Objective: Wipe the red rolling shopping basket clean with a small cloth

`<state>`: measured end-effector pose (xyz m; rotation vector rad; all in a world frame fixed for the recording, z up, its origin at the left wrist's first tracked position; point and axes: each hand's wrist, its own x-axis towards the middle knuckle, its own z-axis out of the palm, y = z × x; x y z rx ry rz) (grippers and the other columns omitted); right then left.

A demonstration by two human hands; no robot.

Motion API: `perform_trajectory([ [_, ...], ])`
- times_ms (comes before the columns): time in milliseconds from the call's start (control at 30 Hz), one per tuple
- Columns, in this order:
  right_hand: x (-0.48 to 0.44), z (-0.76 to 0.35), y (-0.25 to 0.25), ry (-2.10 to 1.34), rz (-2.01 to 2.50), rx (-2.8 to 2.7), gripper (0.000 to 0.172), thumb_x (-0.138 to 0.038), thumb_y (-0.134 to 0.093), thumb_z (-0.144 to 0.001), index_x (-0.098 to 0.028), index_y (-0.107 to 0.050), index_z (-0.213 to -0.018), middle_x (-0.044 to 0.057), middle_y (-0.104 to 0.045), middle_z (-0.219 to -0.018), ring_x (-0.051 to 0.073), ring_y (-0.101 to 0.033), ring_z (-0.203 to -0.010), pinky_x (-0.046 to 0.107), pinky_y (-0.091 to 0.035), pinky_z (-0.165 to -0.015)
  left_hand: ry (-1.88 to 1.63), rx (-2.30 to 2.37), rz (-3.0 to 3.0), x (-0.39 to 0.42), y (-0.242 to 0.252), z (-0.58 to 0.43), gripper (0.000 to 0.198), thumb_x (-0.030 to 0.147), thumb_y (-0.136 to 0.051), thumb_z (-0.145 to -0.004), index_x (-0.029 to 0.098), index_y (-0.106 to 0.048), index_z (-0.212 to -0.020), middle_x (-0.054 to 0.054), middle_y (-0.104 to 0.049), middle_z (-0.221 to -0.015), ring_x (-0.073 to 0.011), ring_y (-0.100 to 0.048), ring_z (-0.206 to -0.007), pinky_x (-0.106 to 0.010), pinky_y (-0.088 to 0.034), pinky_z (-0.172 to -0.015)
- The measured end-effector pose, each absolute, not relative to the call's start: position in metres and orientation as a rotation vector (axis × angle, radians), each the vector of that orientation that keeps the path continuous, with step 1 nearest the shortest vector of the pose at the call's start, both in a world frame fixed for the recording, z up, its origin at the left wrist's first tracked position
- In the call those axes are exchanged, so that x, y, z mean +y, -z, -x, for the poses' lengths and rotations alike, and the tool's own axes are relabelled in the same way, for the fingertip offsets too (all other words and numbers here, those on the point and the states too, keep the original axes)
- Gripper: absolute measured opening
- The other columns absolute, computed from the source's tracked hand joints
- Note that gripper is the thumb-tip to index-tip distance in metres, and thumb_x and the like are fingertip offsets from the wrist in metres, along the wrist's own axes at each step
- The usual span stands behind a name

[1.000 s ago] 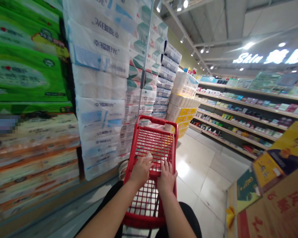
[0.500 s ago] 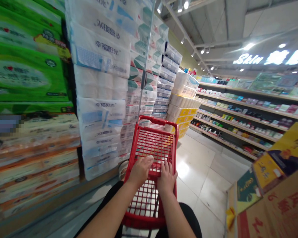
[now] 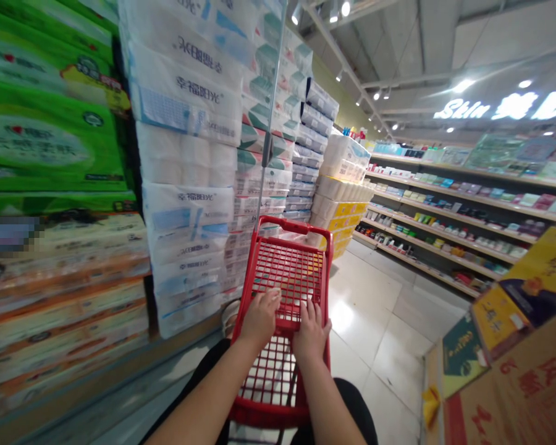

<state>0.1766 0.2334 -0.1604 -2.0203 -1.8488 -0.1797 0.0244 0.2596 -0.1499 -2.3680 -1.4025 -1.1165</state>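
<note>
In the middle of the head view a red plastic shopping basket (image 3: 288, 264), with grid sides and a raised handle, stands between my black-clad legs. My left hand (image 3: 261, 315) is over its left side, fingers stretched forward and close together. Whether that palm touches the plastic I cannot tell. On the basket's right side lies my right hand (image 3: 312, 327), its fingers spread across the red frame and the thumb side not gripping. Neither hand holds anything. White floor shows through the lower grid.
On the left rise stacks of green tissue packs (image 3: 41, 136) and white toilet paper packs (image 3: 189, 210). Yellow packs (image 3: 349, 216) stand ahead. Shelves (image 3: 445, 204) of small goods line the back right. Cardboard boxes (image 3: 528, 383) are at the lower right, beside the tiled floor (image 3: 375, 327).
My left hand has shifted slightly left, its fingertips drawn away from the basket's middle. My right hand and the basket stay where they were.
</note>
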Motion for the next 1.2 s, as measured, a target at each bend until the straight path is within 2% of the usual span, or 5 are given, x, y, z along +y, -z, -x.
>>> perform_trajectory([
  [467,0.2343,-0.1772,0.1614,0.189,2.031,-1.846,0.065,-0.008,-0.038,-0.08,-0.026,-0.043,-0.142,0.005,-0.032,-0.155,0.023,-0.024,-0.142,0.052,-0.015,-0.11,1.007,-1.129,2.66,0.2561,0.1486,-0.0264,0.041,0.002,-0.047,-0.079,0.024,-0.07,-0.106,-0.003,-0.065,-0.122,-0.021,-0.053,-0.118,-0.043,-0.044,-0.105],
  [667,0.2339,-0.177,0.1608,0.181,2.021,-1.856,0.071,-0.006,-0.041,-0.074,-0.025,-0.042,-0.143,0.005,-0.031,-0.155,0.023,-0.023,-0.142,0.052,-0.014,-0.11,1.195,-1.569,2.281,0.2642,0.1455,-0.0206,0.049,0.002,-0.042,-0.082,0.018,-0.061,-0.125,-0.01,-0.061,-0.129,-0.0227,-0.051,-0.121,-0.045,-0.044,-0.104],
  [867,0.2349,-0.1777,0.1617,0.202,2.032,-1.851,0.063,-0.01,-0.039,-0.082,-0.027,-0.042,-0.143,0.007,-0.032,-0.155,0.024,-0.024,-0.142,0.053,-0.016,-0.108,1.043,-1.16,2.667,0.2548,0.1473,-0.0257,0.045,0.002,-0.044,-0.081,0.024,-0.069,-0.111,-0.004,-0.067,-0.119,-0.0192,-0.056,-0.103,-0.039,-0.05,-0.096],
  [1067,0.2332,-0.1769,0.1591,0.192,2.028,-1.853,0.068,-0.007,-0.041,-0.077,-0.026,-0.043,-0.142,0.006,-0.033,-0.154,0.022,-0.024,-0.142,0.05,-0.015,-0.11,1.181,-1.628,2.25,0.2613,0.1464,-0.0208,0.049,0.003,-0.042,-0.083,0.019,-0.062,-0.124,-0.009,-0.06,-0.129,-0.0234,-0.054,-0.111,-0.044,-0.047,-0.097],
  [1200,0.2332,-0.1769,0.158,0.163,2.058,-1.862,0.067,-0.007,-0.041,-0.078,-0.026,-0.043,-0.143,0.007,-0.032,-0.155,0.023,-0.024,-0.142,0.051,-0.014,-0.11,0.997,-1.381,2.53,0.258,0.1489,-0.0253,0.046,0.001,-0.045,-0.08,0.022,-0.067,-0.114,-0.005,-0.063,-0.125,-0.0207,-0.055,-0.105,-0.039,-0.048,-0.096],
])
